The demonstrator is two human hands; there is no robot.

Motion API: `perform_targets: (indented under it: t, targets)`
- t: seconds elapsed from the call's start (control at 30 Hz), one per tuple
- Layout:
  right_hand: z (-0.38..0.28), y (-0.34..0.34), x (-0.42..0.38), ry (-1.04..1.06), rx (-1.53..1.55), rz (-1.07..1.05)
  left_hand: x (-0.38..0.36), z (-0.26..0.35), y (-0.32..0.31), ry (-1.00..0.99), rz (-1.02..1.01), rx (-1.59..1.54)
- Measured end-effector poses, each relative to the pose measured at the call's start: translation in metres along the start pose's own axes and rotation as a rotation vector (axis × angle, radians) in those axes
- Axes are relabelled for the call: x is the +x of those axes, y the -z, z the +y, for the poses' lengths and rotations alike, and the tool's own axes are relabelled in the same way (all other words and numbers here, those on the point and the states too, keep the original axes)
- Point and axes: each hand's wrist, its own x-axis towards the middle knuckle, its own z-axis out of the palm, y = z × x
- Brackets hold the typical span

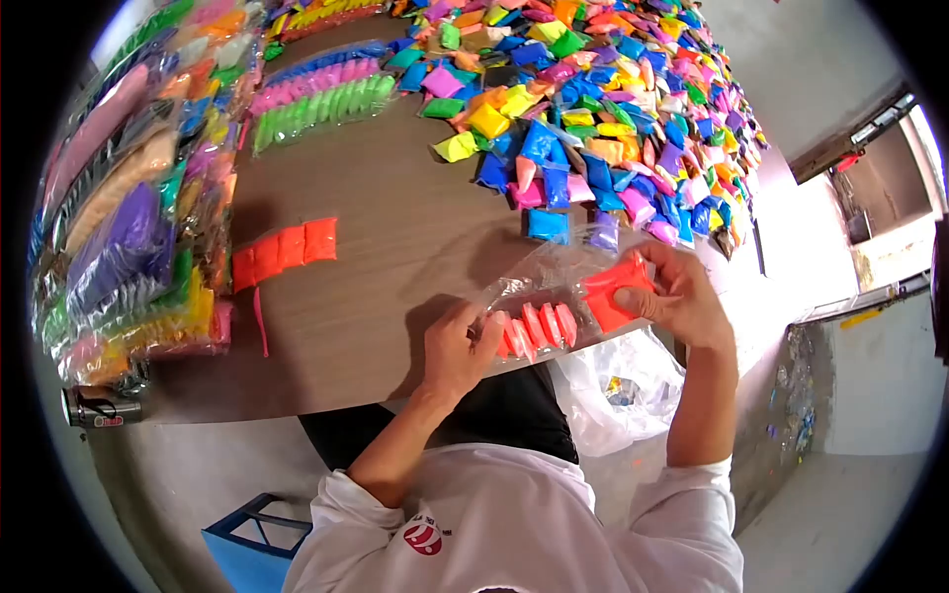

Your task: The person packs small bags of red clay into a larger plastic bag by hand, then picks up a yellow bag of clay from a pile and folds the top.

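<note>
While your left hand (457, 354) pinches the mid-frame bag (539, 272), your right hand (687, 304) grips a packet (605, 298) — likely soft; favour its edge.

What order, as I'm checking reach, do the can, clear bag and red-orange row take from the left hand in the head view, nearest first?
1. Clear bag: in the left hand's fingers.
2. Red-orange row: on the table, to the left.
3. Can: far left, by the table's corner.

Pkt pile (613, 109) partly off-pic, top edge
</note>
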Motion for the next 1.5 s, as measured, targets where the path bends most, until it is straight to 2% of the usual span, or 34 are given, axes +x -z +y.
perform_targets:
  t: [0.03,0.07,0.13,0.3,0.37,0.4,0.43,0.5,0.53,0.6,0.63,0.7,0.83,0.93,1.03,1.13,1.23,1.3,1.4,1.5]
  targets:
    - [0.013,0.001,-0.009,-0.118,0.115,0.046,0.000,-0.002,0.000,-0.001,-0.010,0.002]
    - [0.028,-0.001,-0.016,-0.122,0.120,0.053,0.000,-0.004,-0.001,-0.013,-0.002,0.017]
    - [0.050,-0.008,-0.025,-0.184,-0.159,0.215,-0.001,-0.005,-0.003,0.019,0.002,-0.012]
    - [0.063,-0.048,-0.017,-0.134,-0.186,0.425,0.000,0.001,-0.004,0.012,0.010,-0.002]
    - [0.062,-0.054,-0.011,-0.043,-0.615,0.463,-0.001,0.001,-0.003,0.017,0.016,-0.013]
    - [0.069,-0.054,-0.009,-0.089,-0.742,0.351,-0.001,-0.001,-0.003,0.009,0.013,0.006]
    - [0.072,-0.053,-0.010,-0.089,-0.739,0.351,-0.002,-0.003,-0.003,0.002,0.010,0.025]
    - [0.071,-0.052,-0.013,-0.070,-0.823,0.202,-0.003,-0.006,-0.004,0.026,0.007,0.007]
    - [0.068,-0.050,-0.013,-0.070,-0.822,0.197,-0.003,-0.006,-0.004,0.048,0.002,-0.016]
    - [0.054,-0.042,-0.013,-0.164,-0.709,0.055,-0.003,-0.002,-0.002,0.031,0.001,-0.003]
    - [0.050,-0.038,-0.012,-0.163,-0.709,0.056,-0.001,0.000,-0.002,0.010,-0.001,0.009]
    - [0.045,-0.032,-0.012,-0.114,-0.669,-0.068,-0.001,-0.001,-0.002,-0.001,0.005,0.015]
    - [0.045,-0.020,-0.017,-0.093,-0.553,-0.102,0.000,0.001,-0.001,0.014,-0.007,0.012]
    - [0.041,-0.016,-0.016,-0.198,-0.459,-0.213,-0.001,0.002,-0.001,0.049,-0.011,-0.010]
    - [0.040,-0.017,-0.011,-0.245,-0.341,-0.159,0.000,0.001,-0.001,0.002,0.002,0.026]
    - [0.037,-0.011,-0.010,-0.216,-0.501,-0.207,-0.001,-0.001,-0.002,0.019,0.007,0.004]
    - [0.037,0.011,-0.013,-0.136,-0.394,-0.117,-0.001,-0.005,-0.003,0.010,0.004,-0.016]
    - [0.003,0.022,-0.011,-0.175,-0.130,0.094,0.000,-0.002,-0.002,0.014,0.005,-0.019]
    - [-0.033,0.016,0.000,0.080,-0.038,0.198,0.001,0.000,-0.002,0.006,0.006,0.013]
    - [-0.061,-0.019,0.013,0.215,0.014,0.183,-0.002,-0.008,-0.005,0.001,0.026,0.032]
